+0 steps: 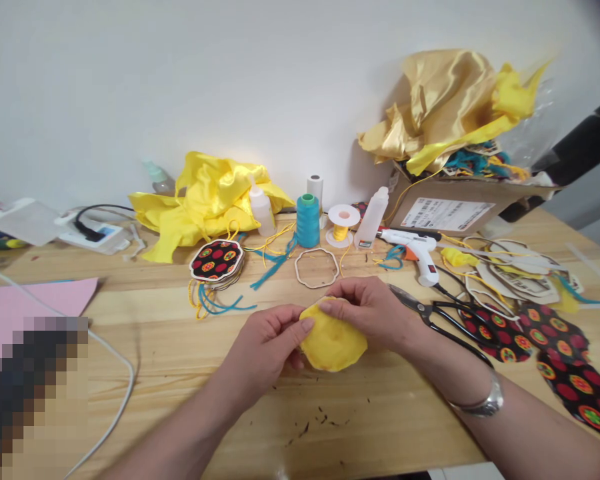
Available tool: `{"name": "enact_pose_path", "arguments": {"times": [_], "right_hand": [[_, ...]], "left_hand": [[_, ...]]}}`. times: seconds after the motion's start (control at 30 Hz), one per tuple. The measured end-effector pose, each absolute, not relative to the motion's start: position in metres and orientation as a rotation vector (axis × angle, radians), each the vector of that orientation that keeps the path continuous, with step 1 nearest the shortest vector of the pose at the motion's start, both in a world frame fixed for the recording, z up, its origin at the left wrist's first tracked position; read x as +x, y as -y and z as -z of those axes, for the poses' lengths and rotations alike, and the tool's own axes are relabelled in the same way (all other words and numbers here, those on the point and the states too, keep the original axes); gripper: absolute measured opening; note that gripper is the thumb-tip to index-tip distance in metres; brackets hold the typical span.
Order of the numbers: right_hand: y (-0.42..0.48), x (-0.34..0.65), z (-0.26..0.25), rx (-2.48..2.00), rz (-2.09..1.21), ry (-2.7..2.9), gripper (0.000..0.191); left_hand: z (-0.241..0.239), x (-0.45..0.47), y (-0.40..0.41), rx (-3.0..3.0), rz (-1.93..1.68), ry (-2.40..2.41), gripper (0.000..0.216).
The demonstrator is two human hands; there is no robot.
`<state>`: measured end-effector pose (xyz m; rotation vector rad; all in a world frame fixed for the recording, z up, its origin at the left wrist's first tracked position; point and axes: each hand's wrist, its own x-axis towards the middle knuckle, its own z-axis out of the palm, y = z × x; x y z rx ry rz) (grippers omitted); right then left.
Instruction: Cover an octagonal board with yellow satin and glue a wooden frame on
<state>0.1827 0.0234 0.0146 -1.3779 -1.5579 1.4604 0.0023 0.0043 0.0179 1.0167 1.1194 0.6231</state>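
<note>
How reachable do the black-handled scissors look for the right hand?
Likely yes: the scissors lie mostly uncovered beside the right forearm, but the right hand holds the yellow fabric piece and would have to release it first.

Cardboard box (445, 189) w/ white label (447, 215) sits R rear, gold cloth (445, 87) piled on top. Teal thread spool (308, 225) stands nr centre, btwn a squeeze bottle (263, 217) & a white spool (344, 216) (yellow thread (340, 232) on it). Glue gun (415, 245) lies further R. Far L: pink sheet (30, 310), white cable (131, 373), pwr strip (111, 239) w/ black plug (91, 232) in it.
</note>
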Motion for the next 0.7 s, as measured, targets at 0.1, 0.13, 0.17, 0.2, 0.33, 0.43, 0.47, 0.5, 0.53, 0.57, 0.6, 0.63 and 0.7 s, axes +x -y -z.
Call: {"name": "enact_pose_path", "arguments": {"times": [0.1, 0.13, 0.17, 0.2, 0.33, 0.43, 0.47, 0.5, 0.53, 0.57, 0.6, 0.63, 0.7], "right_hand": [[-0.0241, 0.1831, -0.0132, -1.296, -1.558, 1.431, 0.035], [-0.0245, 0.1837, -0.0129, -1.262, -1.582, 1.389, 0.039], [-0.0249, 0.1844, -0.0127, -1.233, -1.6, 1.362, 0.042], [-0.0253, 0.1851, -0.0128, -1.215, -1.609, 1.351, 0.043], [-0.0264, 0.1866, -0.0137, -1.252, -1.571, 1.409, 0.031], [-0.0262, 0.1855, -0.0141, -1.303, -1.505, 1.432, 0.025], [-0.0259, 0.1849, -0.0143, -1.318, -1.489, 1.433, 0.025], [-0.0257, 0.1841, -0.0146, -1.333, -1.477, 1.434, 0.025], [-0.0254, 0.1834, -0.0149, -1.344, -1.469, 1.438, 0.025], [-0.0252, 0.1827, -0.0154, -1.353, -1.467, 1.445, 0.024], [-0.025, 0.182, -0.0159, -1.357, -1.467, 1.453, 0.024], [-0.0248, 0.1814, -0.0165, -1.358, -1.468, 1.46, 0.023], [-0.0244, 0.1807, -0.0176, -1.353, -1.466, 1.481, 0.022]], "left_hand": [[-0.0164, 0.0013, -0.0052, 1.065, -0.643, -1.149, 0.025], [-0.0162, 0.0009, -0.0057, 1.077, -0.655, -1.153, 0.025], [-0.016, 0.0004, -0.0062, 1.084, -0.665, -1.156, 0.025], [-0.016, 0.0, -0.0068, 1.084, -0.672, -1.158, 0.025], [-0.0162, -0.0008, -0.0079, 1.078, -0.696, -1.151, 0.025], [-0.0161, -0.0003, -0.0076, 1.063, -0.714, -1.151, 0.025], [-0.016, 0.0001, -0.0073, 1.049, -0.716, -1.146, 0.025], [-0.0156, 0.0004, -0.0069, 1.03, -0.717, -1.131, 0.025], [-0.0151, 0.0007, -0.0065, 1.007, -0.716, -1.108, 0.025], [-0.0145, 0.001, -0.006, 0.983, -0.71, -1.075, 0.026], [-0.0137, 0.0012, -0.0056, 0.958, -0.704, -1.04, 0.027], [-0.0129, 0.0014, -0.0053, 0.941, -0.694, -1.015, 0.028], [-0.0115, 0.0018, -0.0053, 0.932, -0.674, -1.015, 0.027]]}}
